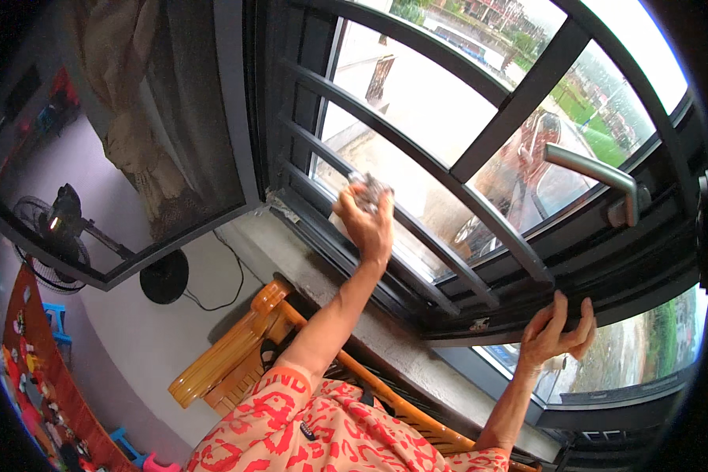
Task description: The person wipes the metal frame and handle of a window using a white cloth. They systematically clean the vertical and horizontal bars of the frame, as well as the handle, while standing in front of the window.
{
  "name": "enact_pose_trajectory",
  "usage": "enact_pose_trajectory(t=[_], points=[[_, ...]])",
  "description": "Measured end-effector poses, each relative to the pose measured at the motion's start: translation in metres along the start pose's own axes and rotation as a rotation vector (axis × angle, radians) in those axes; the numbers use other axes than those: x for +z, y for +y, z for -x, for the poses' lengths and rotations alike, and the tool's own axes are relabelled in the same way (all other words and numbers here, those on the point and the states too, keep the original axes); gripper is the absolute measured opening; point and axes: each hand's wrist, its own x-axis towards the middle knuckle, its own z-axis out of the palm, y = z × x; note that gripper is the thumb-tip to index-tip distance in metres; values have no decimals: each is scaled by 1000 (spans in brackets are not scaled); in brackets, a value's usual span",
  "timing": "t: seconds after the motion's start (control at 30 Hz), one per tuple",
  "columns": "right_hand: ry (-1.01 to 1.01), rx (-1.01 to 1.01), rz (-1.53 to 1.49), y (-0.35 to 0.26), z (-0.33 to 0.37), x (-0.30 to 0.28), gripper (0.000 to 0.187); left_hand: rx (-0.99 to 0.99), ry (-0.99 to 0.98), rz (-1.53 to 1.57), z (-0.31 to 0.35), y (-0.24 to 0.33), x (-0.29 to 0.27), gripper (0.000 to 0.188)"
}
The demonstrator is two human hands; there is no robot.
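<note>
A crumpled grey rag [370, 189] is pinched in my left hand [363, 226], which is raised to the window. The rag touches one of the dark metal bars [440, 250] that run slantwise across the opening. My right hand [554, 337] is lower and to the right, its fingers curled and partly spread against the lower edge of the dark window frame [606, 287]. Above that hand, a silver lever handle [594, 167] is fixed to the frame.
An open dark-framed screen panel [248, 118] fills the left side. Below the narrow sill [311, 252] stands a wooden bench [228, 346]. On the floor, left, are a black fan base [164, 275] and its cord. A red-brown table [43, 346] holds small colourful items.
</note>
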Motion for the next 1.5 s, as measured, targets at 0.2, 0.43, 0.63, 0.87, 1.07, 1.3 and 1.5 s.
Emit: enact_pose_trajectory(t=[0.2,0.43,0.63,0.87,1.07,1.3,1.5], points=[[-155,-41,-475,-70,-24,0,26,27,-175,95,73,-8,9,49],[-178,25,-577,-96,-62,53,33,-8,-137,104,28,-3,1,46],[-85,-1,-493,-100,-56,65,33,57,-53,103,-31,4,-8,40],[-82,-18,-482,-101,-53,69,27,-106,-32,145,-102,-5,-21,44],[-107,-13,-491,-104,-59,66,32,40,-128,-108,-57,-2,-19,43],[-129,-12,-478,-103,-58,65,34,86,-54,2,-79,2,-19,39],[-137,1,-458,-103,-56,66,30,53,-48,-11,-123,-8,-29,38]])
